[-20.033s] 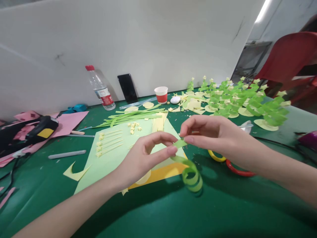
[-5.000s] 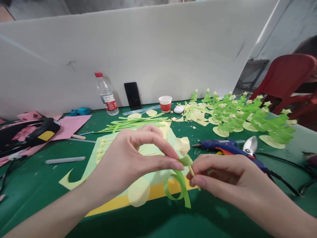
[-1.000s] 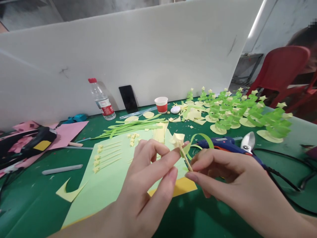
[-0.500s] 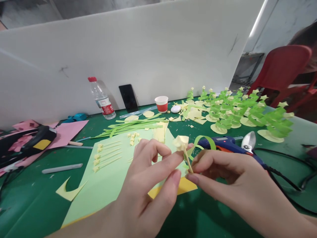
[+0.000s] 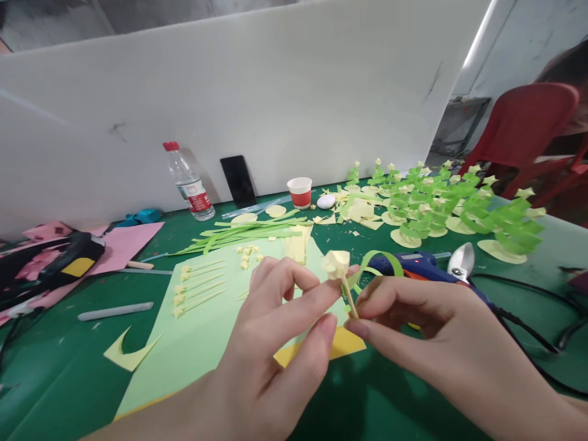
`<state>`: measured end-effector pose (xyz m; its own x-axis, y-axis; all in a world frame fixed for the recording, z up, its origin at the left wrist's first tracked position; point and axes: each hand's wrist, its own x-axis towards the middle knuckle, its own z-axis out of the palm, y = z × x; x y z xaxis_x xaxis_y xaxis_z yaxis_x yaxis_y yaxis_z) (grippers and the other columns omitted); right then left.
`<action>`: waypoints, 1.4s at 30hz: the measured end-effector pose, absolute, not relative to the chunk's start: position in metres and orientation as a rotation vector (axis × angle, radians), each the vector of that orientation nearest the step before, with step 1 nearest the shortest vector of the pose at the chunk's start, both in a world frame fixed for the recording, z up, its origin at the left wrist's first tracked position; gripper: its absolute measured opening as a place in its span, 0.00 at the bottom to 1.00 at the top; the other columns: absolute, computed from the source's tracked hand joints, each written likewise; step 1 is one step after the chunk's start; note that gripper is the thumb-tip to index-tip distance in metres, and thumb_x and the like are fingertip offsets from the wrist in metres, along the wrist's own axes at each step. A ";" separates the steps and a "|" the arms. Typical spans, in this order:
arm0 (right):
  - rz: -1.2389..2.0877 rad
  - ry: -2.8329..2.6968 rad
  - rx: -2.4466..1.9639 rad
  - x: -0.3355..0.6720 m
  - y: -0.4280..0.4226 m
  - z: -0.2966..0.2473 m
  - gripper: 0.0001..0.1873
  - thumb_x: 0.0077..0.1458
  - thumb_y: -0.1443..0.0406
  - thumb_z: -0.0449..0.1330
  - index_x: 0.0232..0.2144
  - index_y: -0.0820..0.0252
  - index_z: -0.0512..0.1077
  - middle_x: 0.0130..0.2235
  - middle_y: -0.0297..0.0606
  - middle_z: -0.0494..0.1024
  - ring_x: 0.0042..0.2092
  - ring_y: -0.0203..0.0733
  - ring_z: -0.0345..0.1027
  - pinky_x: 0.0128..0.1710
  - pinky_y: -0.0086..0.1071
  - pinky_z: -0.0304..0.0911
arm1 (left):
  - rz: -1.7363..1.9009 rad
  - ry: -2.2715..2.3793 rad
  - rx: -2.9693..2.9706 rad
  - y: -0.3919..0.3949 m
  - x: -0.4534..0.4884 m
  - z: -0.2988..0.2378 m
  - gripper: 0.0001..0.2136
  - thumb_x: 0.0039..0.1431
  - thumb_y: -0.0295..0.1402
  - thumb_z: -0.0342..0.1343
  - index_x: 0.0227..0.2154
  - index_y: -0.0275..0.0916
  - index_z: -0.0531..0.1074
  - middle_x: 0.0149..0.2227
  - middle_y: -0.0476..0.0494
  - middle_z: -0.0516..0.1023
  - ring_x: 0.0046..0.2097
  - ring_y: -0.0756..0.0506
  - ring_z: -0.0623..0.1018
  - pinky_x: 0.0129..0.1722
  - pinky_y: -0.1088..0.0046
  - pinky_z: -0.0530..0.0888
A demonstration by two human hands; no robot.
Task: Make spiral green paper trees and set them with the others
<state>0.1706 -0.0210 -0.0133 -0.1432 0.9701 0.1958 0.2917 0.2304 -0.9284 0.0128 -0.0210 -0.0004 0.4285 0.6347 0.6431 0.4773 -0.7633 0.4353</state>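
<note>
My right hand (image 5: pixel 427 331) pinches the lower end of a thin, pale yellow stem between thumb and forefinger. A folded, pale yellow paper star (image 5: pixel 335 263) tops that stem, which leans to the left. My left hand (image 5: pixel 285 337) reaches in beside it, forefinger stretched against the stem just under the star and thumb apart. A curled green paper strip (image 5: pixel 383 256) loops by the stem, partly hidden by my right fingers; where its near end is fixed I cannot tell. Below lies a light green sheet (image 5: pixel 206 343) bearing several star-topped stems (image 5: pixel 199 288) and loose small stars (image 5: pixel 248 254).
A blue glue gun (image 5: pixel 420 263) and silver-bladed snips (image 5: pixel 462 263) lie behind my right hand. Several finished paper plants (image 5: pixel 463 208) stand at the right. Green strips (image 5: pixel 243 233), a paper cup (image 5: pixel 301 195), a phone (image 5: pixel 237 182) and a water bottle (image 5: pixel 190 187) line the back.
Almost nothing differs. My right fingers have shifted very slightly around the stem, and the green loop beside it has moved a little.
</note>
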 end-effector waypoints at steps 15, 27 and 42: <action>1.004 -1.548 -1.198 0.177 -0.021 -0.011 0.06 0.41 0.62 0.61 0.18 0.58 0.73 0.18 0.33 0.71 0.17 0.29 0.57 0.13 0.20 0.54 | 1.250 0.978 2.351 -0.019 0.009 -0.005 0.12 0.56 0.22 0.44 0.32 0.43 0.70 0.28 0.50 0.63 0.32 0.49 0.65 0.31 0.73 0.65; 1.287 -1.344 -1.054 0.183 -0.020 -0.007 0.06 0.43 0.63 0.64 0.18 0.56 0.73 0.23 0.32 0.70 0.24 0.29 0.61 0.19 0.16 0.58 | 1.184 1.072 2.180 -0.005 0.012 -0.006 0.07 0.54 0.25 0.50 0.23 0.40 0.66 0.24 0.54 0.68 0.29 0.51 0.67 0.33 0.74 0.65; 1.369 -1.330 -1.060 0.178 -0.017 -0.013 0.07 0.40 0.62 0.65 0.16 0.56 0.74 0.24 0.32 0.70 0.28 0.32 0.64 0.27 0.20 0.62 | 1.055 1.018 2.107 -0.013 0.019 -0.012 0.04 0.50 0.31 0.58 0.23 0.40 0.75 0.23 0.49 0.76 0.29 0.48 0.70 0.33 0.69 0.68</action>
